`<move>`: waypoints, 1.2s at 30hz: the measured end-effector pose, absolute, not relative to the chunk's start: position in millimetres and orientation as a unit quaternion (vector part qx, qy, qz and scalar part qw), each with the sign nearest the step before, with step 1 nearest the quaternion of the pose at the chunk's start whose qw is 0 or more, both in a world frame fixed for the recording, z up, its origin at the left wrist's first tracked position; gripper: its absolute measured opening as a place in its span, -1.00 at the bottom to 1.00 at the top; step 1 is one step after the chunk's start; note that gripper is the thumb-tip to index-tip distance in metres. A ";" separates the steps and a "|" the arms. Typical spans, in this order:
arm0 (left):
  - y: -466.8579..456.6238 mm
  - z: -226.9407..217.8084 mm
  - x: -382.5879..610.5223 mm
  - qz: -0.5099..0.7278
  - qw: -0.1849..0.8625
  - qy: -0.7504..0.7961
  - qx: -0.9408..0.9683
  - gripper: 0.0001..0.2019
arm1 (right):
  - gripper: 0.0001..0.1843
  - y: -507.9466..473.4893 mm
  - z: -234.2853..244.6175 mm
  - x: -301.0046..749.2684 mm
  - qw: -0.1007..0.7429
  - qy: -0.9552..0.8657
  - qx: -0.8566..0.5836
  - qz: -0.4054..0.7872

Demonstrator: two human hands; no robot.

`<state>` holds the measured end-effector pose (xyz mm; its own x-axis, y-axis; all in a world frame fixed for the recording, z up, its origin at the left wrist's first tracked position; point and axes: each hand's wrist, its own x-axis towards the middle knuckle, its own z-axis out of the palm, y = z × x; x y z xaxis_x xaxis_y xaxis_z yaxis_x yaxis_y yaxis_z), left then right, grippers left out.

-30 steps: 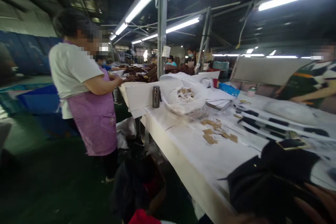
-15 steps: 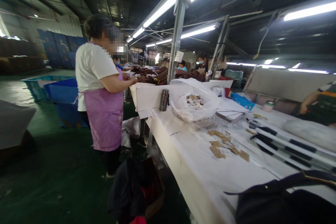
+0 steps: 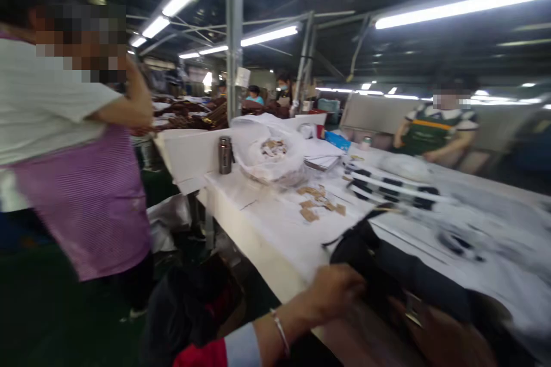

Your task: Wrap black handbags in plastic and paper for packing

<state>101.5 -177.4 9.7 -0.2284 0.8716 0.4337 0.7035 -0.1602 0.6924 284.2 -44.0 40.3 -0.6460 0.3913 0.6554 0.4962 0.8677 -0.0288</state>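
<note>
- The black fabric piece [image 3: 379, 264] lay on the near edge of the white-covered worktable [image 3: 258, 246], blurred, with a thin strap running off its top.
- The left hand [image 3: 336, 292], with a thin metal bangle [image 3: 280, 332] at the wrist and a red and white sleeve [image 3: 224, 352] behind it, was just beside or touching that piece; its fingers looked loosely curled, but whether they gripped it could not be told.
- The right hand [image 3: 434, 335] lay low against the piece, too blurred to tell whether it held on.
- Black-and-white striped straps [image 3: 391, 186] lay beyond it, with tan paper labels [image 3: 310, 206] to the left.
- Farther on stood a steel flask [image 3: 224, 155] and a white plastic bag [image 3: 267, 149] holding labels.
- A co-worker in a pink apron [image 3: 81, 200] stood at the left; another in a green apron [image 3: 434, 132] stood across the table.
</note>
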 end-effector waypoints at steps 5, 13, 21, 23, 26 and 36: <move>-182.4 47.9 69.9 0.596 -0.016 0.618 0.512 -0.83 | -0.59 -55.1 40.3 293.3 0.245 -0.918 -0.282 -0.129; -147.5 68.7 52.1 0.564 0.011 0.584 0.584 -0.53 | -0.34 -66.3 50.1 293.2 0.309 -0.919 -0.199 -0.146; -153.2 83.5 39.9 0.508 0.088 0.587 0.624 -0.69 | -0.57 -50.2 44.3 294.6 0.292 -0.926 -0.144 -0.194; -156.2 87.2 36.3 0.494 0.081 0.598 0.626 -0.71 | -0.64 -44.6 42.4 295.5 0.274 -0.932 -0.141 -0.192; -158.8 90.3 32.7 0.489 0.108 0.615 0.609 -0.79 | -0.64 -33.3 41.8 298.5 0.276 -0.931 -0.140 -0.193; -174.5 87.6 51.9 0.521 0.403 0.603 0.450 -0.65 | -0.65 -3.8 81.8 273.4 0.284 -0.913 -0.272 -0.114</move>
